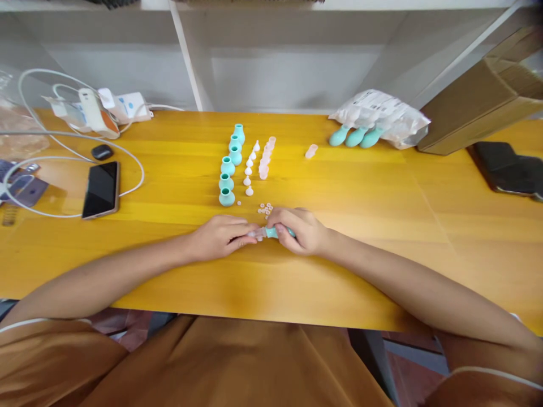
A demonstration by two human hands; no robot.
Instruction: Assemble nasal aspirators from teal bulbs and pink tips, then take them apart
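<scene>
My right hand [302, 230] grips a small teal bulb [274, 232] lying sideways just above the yellow table [382, 226]. My left hand [220, 236] pinches a clear tip [255, 232] at the bulb's left end. Just beyond my hands lie several tiny pale rings [265, 210]. Farther back stand a column of teal bulbs [229, 167], a row of small white cones [250, 169] and a row of clear pink caps [266, 158]. One clear cap [311, 151] lies alone to the right.
A plastic bag [382, 118] with three teal bulbs poking out sits at the back right, next to a cardboard box [479, 96]. A phone [100, 189], cables, a charger [97, 113] and a black earbud case [102, 151] are at left. A dark case [507, 169] lies far right.
</scene>
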